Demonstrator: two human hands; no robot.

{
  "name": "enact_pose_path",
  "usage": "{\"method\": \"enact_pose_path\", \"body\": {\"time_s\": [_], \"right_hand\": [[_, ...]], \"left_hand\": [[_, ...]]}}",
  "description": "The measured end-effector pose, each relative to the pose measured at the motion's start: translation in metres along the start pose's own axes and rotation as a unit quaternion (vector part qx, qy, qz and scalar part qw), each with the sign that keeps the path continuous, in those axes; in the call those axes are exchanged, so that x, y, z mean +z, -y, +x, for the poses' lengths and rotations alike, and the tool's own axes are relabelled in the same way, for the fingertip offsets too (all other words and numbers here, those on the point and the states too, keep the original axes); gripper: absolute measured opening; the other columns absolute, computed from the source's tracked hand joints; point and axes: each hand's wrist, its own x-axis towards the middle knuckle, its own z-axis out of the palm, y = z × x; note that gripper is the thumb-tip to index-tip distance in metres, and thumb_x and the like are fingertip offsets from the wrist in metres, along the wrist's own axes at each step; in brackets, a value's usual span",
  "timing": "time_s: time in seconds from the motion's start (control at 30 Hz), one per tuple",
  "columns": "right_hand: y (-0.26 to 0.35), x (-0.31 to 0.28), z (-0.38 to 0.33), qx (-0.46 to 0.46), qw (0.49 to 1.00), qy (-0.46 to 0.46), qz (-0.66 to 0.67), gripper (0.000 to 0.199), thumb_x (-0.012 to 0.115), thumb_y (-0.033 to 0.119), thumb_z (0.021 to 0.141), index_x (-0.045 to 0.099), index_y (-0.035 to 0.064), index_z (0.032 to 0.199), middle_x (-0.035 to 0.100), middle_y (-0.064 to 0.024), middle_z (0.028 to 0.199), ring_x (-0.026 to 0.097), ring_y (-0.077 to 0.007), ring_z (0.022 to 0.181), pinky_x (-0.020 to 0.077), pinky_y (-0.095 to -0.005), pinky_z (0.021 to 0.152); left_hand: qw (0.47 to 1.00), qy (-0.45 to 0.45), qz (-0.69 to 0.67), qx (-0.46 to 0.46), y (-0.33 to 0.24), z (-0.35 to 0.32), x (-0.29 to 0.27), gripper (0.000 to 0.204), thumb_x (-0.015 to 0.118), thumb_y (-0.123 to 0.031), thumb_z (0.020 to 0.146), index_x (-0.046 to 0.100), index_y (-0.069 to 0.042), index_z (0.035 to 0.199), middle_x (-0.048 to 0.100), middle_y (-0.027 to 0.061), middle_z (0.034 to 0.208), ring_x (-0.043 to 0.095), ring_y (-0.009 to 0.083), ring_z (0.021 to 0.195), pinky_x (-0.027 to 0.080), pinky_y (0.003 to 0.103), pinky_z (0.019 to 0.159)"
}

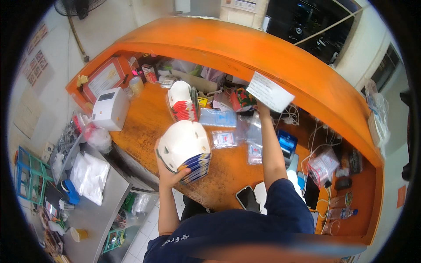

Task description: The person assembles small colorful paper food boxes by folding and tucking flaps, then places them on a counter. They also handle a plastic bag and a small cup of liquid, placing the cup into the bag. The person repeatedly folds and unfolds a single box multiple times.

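Note:
My left hand (169, 176) grips a stack of nested paper food boxes (183, 147), white inside with blue patterned outsides, thumb over the near side. Just beyond, a second stack (182, 101) with red patterned outsides stands on the orange desk (144, 118). My right arm reaches forward to the shelf under the counter. Most of my right hand (263, 108) is hidden behind a white sheet of paper with writing (269, 92); whether it holds the sheet I cannot tell. Beside that hand lies a red and green patterned bag (242, 100).
Clear plastic packets (224, 139) and a blue packet (218, 117) lie mid-desk. A white label printer (110, 108) stands at left. A phone (247, 199) rests by the near edge. Cables (313, 144) and a blue card terminal (286, 143) are at right. The orange counter top (210, 41) overhangs the shelf.

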Motion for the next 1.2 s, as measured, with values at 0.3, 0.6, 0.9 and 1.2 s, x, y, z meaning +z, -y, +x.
{"method": "enact_pose_path", "body": {"time_s": [0.3, 0.6, 0.9, 1.2], "right_hand": [[0.089, 0.014, -0.145, -0.223, 0.868, 0.089, -0.435, 0.036, 0.078, 0.037, 0.073, 0.074, 0.0101, 0.097, 0.061, -0.0118, 0.115, 0.052, -0.0282, 0.118, 0.0292, -0.0599, 0.101], [0.328, -0.068, -0.267, -0.339, 0.919, 0.055, -0.193, 0.019, 0.076, 0.014, 0.076, 0.065, 0.0007, 0.085, 0.065, -0.009, 0.075, 0.059, -0.0235, 0.069, 0.0441, -0.0331, 0.072], [0.363, 0.013, -0.297, -0.382, 0.731, 0.387, -0.412, 0.023, 0.063, 0.03, 0.085, 0.063, 0.0074, 0.08, 0.062, -0.0166, 0.063, 0.063, -0.0325, 0.056, 0.0483, -0.0423, 0.053], [0.367, 0.043, -0.266, -0.321, 0.72, 0.517, -0.333, 0.025, 0.061, 0.028, 0.087, 0.064, 0.0038, 0.09, 0.065, -0.0202, 0.074, 0.063, -0.0399, 0.071, 0.0488, -0.0471, 0.065]], "left_hand": [[1.0, -0.023, -0.012, -0.013, -0.018, 0.002, 0.019, 0.113, 0.089, -0.024, 0.059, 0.018, 0.0, 0.144, 0.037, 0.0164, 0.138, 0.041, 0.0272, 0.128, 0.033, 0.038, 0.107], [0.991, -0.07, 0.07, 0.088, -0.034, -0.026, 0.054, 0.118, 0.091, -0.036, 0.055, 0.02, 0.002, 0.142, 0.035, 0.0171, 0.134, 0.04, 0.0288, 0.125, 0.034, 0.041, 0.104], [0.966, -0.093, 0.203, 0.133, -0.051, -0.045, 0.07, 0.119, 0.092, -0.037, 0.052, 0.023, 0.003, 0.141, 0.035, 0.0191, 0.131, 0.039, 0.0337, 0.122, 0.033, 0.045, 0.102], [0.974, -0.115, 0.156, 0.121, -0.05, -0.046, 0.058, 0.114, 0.088, -0.026, 0.062, 0.016, 0.001, 0.146, 0.033, 0.0173, 0.139, 0.037, 0.0281, 0.129, 0.031, 0.041, 0.108]]}}
